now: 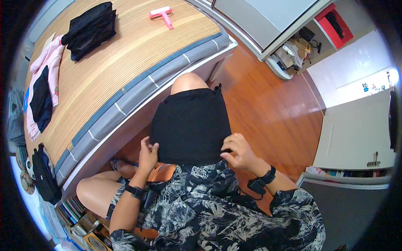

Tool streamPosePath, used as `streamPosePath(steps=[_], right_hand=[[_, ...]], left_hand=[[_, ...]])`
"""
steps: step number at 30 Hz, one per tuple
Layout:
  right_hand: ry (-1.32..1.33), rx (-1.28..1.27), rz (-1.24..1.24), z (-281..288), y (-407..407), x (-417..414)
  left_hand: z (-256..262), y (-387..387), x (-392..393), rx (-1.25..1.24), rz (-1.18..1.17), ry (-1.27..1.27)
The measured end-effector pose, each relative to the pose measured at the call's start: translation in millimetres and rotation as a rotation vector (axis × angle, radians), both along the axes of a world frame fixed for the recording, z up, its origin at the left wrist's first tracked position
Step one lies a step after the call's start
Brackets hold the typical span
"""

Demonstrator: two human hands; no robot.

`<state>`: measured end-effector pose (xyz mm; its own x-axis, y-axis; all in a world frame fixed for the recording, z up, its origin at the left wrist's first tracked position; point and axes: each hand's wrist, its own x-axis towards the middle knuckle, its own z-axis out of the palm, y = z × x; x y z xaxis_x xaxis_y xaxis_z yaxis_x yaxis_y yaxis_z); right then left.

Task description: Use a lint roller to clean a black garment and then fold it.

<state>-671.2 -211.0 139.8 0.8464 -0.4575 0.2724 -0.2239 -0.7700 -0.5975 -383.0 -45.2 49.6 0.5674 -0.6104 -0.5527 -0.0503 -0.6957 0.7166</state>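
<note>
A piece of black cloth [191,125], likely a garment, lies spread over my thigh, its near edge towards my waist. My left hand [149,155] is at its near left corner, thumb and index finger apart beside the edge. At the near right corner, my right hand [237,150] has its fingers curled by the edge; whether they pinch the cloth cannot be told. A stack of folded black clothes [92,31] rests on the bed mat [103,75]. Right of the stack lies a pink and white lint roller [162,15].
A pink cloth [47,62] with dark cloth [42,100] on it lies at the mat's far left. The bed's side runs diagonally beside my knees. Black bag [45,175] and books [70,210] are at lower left. Open shelves [298,51] hold clutter; a cabinet door [351,141] is at right.
</note>
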Motion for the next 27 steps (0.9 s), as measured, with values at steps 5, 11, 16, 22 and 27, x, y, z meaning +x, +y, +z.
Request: streamPosePath(steps=[5, 11, 16, 22, 27], right_hand=[[-0.133, 1.024, -0.739, -53.8, -13.2, -9.2], [-0.189, 1.755, -0.266, -18.0, -32.7, -7.6], [-0.077, 1.329, -0.260, 31.9, -31.4, 9.0], [0.251, 0.570, 0.076, 143.7, -31.6, 45.6], [0.100, 0.089, 0.505, 198.6, -36.9, 85.6]], left_hand=[[23.7, -36.6, 11.4, -0.397, -0.150, -0.438], [125.1, -95.2, 13.7, -0.752, -0.516, -0.534], [183.2, -141.4, -12.4, -0.800, -0.835, -0.603], [252.2, -141.1, -11.0, -0.830, -1.247, -0.716], [304.5, -112.0, -3.2, -0.778, -1.356, -0.691]])
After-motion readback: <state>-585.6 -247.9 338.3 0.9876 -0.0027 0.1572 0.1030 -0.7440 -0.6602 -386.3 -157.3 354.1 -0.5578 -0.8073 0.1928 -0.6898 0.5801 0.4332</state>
